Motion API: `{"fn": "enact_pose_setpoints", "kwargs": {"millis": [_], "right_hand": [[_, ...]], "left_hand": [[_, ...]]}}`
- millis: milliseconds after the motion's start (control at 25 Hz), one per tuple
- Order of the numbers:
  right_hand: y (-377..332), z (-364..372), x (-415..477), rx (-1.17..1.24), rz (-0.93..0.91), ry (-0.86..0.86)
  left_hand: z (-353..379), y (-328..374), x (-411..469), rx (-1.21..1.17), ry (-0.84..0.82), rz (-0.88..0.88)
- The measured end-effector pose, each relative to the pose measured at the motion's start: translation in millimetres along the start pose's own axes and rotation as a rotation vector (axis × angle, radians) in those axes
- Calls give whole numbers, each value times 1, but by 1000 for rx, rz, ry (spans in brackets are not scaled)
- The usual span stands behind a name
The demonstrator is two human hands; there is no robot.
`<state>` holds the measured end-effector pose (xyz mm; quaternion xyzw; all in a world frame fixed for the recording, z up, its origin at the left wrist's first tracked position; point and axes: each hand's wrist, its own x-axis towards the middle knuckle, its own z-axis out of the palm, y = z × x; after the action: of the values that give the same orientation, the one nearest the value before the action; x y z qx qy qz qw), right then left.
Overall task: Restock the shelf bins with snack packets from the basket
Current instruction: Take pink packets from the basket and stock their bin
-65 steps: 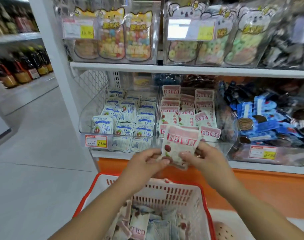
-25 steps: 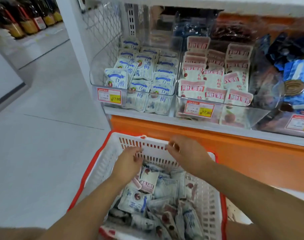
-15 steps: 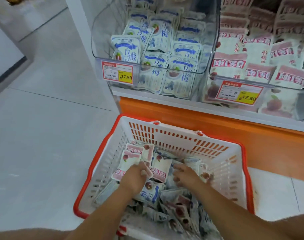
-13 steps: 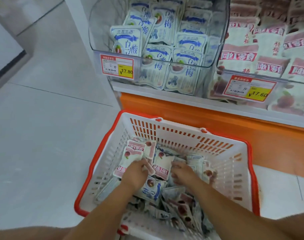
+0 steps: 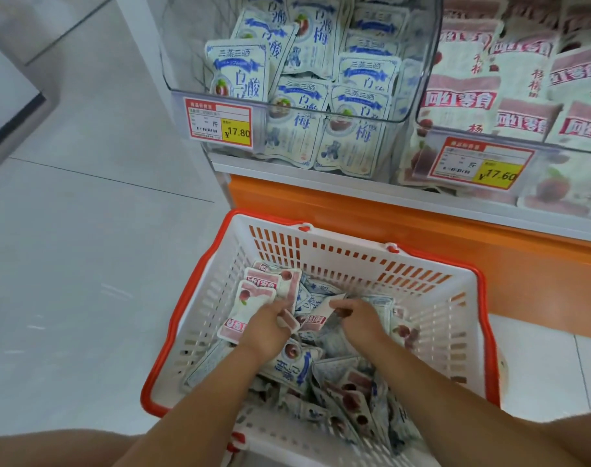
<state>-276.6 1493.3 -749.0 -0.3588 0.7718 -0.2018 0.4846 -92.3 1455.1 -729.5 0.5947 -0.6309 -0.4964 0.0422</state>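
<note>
A white basket with an orange rim [image 5: 432, 328] stands on the floor below the shelf, holding several blue and pink snack packets. Inside it, my left hand [image 5: 265, 326] grips a small stack of pink packets [image 5: 253, 298] at the basket's left side. My right hand [image 5: 358, 318] pinches the edge of another pink packet [image 5: 316, 318] in the middle of the pile. Above, a clear bin [image 5: 321, 116] holds blue-and-white packets, and a second clear bin [image 5: 553, 146] to its right holds pink ones.
Price tags [image 5: 220, 123] hang on both bin fronts. An orange base panel [image 5: 422, 227] runs under the white shelf edge right behind the basket. Grey floor tiles [image 5: 85, 264] stretch out to the left. My knees show at the bottom corners.
Both hands dropped from the pink bin into the basket. The left hand gathered pink packets and the right hand took hold of another one. The view has tilted down and moved closer.
</note>
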Motion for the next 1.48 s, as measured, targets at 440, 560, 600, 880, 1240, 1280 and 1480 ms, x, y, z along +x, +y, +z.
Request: {"fn": "enact_pose_setpoints", "kwargs": {"millis": [440, 560, 600, 880, 1240, 1280, 1480], "right_hand": [[36, -15, -18, -719, -324, -25], [38, 0, -7, -798, -383, -96], [39, 4, -3, -831, -385, -86], [2, -5, -8, -50, -252, 101], [-16, -40, -48, 646, -26, -168], [-16, -46, -53, 647, -35, -159], [-29, -72, -87, 697, -90, -141]], "left_hand": [[4, -7, -28, 15, 7, -68], [5, -13, -25, 26, 15, -85], [4, -16, -22, 26, 18, -88], [2, -10, -11, -203, -11, -131], [2, 52, -41, -620, -151, -75], [0, 58, -46, -632, -147, -66], [-4, 82, -62, -630, -171, -13]]}}
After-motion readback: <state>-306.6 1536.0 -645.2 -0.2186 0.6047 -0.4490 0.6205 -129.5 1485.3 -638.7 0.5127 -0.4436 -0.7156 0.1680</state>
